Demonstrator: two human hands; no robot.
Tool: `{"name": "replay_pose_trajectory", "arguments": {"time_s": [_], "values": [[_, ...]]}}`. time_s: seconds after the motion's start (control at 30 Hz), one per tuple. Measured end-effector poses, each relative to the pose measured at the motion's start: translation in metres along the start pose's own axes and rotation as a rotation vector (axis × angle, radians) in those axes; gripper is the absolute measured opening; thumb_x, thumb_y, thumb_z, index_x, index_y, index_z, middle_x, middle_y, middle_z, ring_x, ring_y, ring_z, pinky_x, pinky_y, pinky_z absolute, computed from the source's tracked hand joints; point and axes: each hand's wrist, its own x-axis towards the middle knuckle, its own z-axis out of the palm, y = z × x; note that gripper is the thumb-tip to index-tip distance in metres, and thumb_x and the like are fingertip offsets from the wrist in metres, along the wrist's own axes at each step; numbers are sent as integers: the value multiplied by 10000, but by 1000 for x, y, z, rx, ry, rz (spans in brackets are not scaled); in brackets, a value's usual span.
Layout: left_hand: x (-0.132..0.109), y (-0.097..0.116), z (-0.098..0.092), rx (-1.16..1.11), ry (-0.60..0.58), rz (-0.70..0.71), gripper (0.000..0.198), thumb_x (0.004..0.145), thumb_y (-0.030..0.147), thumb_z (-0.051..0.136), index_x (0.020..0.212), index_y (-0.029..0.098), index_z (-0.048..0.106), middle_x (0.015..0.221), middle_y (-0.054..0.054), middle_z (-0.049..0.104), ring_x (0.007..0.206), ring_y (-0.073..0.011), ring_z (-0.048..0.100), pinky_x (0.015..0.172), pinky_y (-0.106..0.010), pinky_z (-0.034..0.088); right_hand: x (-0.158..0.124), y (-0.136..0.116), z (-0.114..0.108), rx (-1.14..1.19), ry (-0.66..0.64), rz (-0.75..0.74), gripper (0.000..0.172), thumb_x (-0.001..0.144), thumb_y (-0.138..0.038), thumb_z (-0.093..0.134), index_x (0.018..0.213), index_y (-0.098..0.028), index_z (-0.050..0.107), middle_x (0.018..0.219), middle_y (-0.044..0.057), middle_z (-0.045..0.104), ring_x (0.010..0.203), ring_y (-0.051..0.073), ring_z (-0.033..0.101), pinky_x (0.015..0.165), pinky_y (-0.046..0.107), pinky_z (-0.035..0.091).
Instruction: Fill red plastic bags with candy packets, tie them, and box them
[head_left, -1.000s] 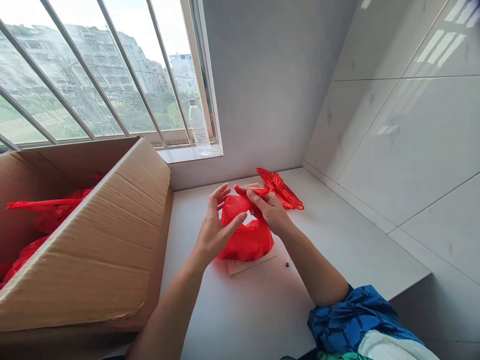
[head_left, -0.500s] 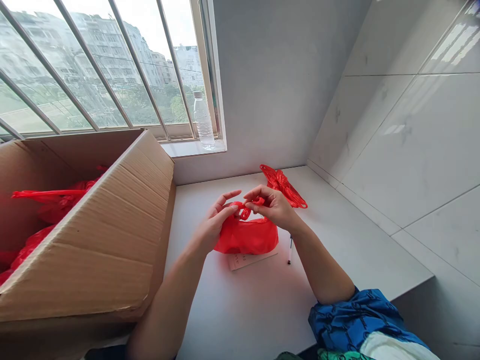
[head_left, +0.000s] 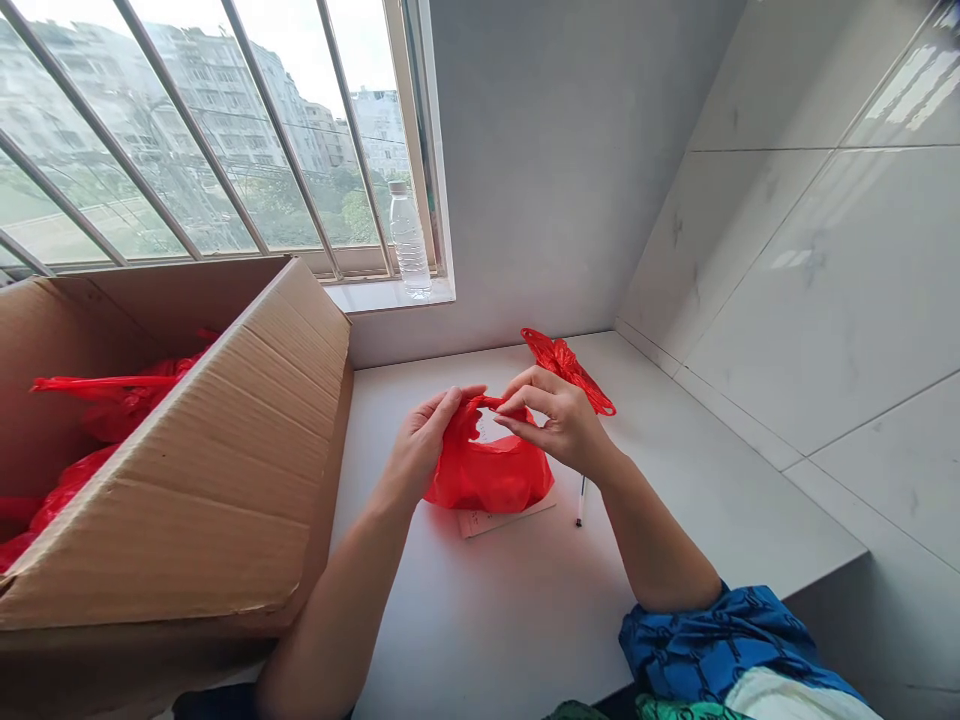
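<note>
A red plastic bag (head_left: 491, 478) rests on the white table, its handles raised between my hands. My left hand (head_left: 429, 435) is closed on the bag's upper left part, thumb pressed against the fingers. On the other side my right hand (head_left: 553, 415) pinches the upper right part of the bag, fingers bent. White shows through the gap under the raised handles. Under the bag's front edge lies a pale paper with writing (head_left: 506, 518). A pen (head_left: 580, 503) lies just right of the paper, below my right wrist.
At the left stands a large cardboard box (head_left: 225, 470) with red bags (head_left: 127, 410) inside. Another crumpled red bag (head_left: 570, 372) lies at the back of the white table (head_left: 480, 630). A clear bottle (head_left: 409, 242) stands on the windowsill. A tiled wall borders the right.
The handles, bunched before, are now spread into a wider loop. My right hand has shifted slightly right, and my left hand's fingers have closed more on the bag.
</note>
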Motion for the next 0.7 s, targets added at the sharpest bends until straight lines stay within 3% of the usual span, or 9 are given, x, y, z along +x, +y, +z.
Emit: {"name": "replay_pose_trajectory", "arguments": {"time_s": [0.17, 0.33, 0.5, 0.6, 0.7], "values": [[9, -10, -8, -71, 152, 85, 357, 752, 389, 813, 1051, 202, 759, 996, -76, 749, 873, -173, 684, 807, -279, 538, -8, -6, -24, -19, -155, 57, 132, 932, -319, 644, 842, -256, 717, 860, 28, 678, 824, 189, 608, 698, 320, 479], [35, -34, -33, -120, 394, 180, 314, 710, 326, 825, 993, 202, 769, 1030, -64, 741, 959, -155, 671, 958, -314, 507, -22, -9, -50, -17, -352, 258, 196, 896, -381, 685, 767, -241, 732, 729, 3, 666, 718, 165, 590, 644, 294, 439], [45, -58, -50, -132, 575, 195, 291, 728, 296, 784, 986, 171, 735, 1041, -73, 719, 988, -152, 665, 1006, -350, 492, -43, 4, -53, 151, -511, 478, 233, 846, -437, 718, 751, -227, 751, 790, 10, 727, 757, 168, 643, 648, 280, 469], [28, -70, -55, -12, 546, 166, 458, 810, 374, 728, 1220, 192, 638, 1023, -71, 710, 1005, -176, 672, 1007, -390, 497, -59, 26, -49, 364, -593, 602, 290, 864, -489, 679, 907, -218, 773, 912, 44, 758, 890, 204, 689, 756, 305, 530], [0, -77, -59, 215, 407, 64, 633, 902, 491, 611, 1453, 242, 424, 1156, -94, 691, 1122, -222, 649, 1024, -429, 486, -76, 52, -42, 358, -474, 674, 434, 909, -515, 605, 1258, -262, 663, 1239, 79, 693, 1147, 249, 642, 955, 400, 523]]}}
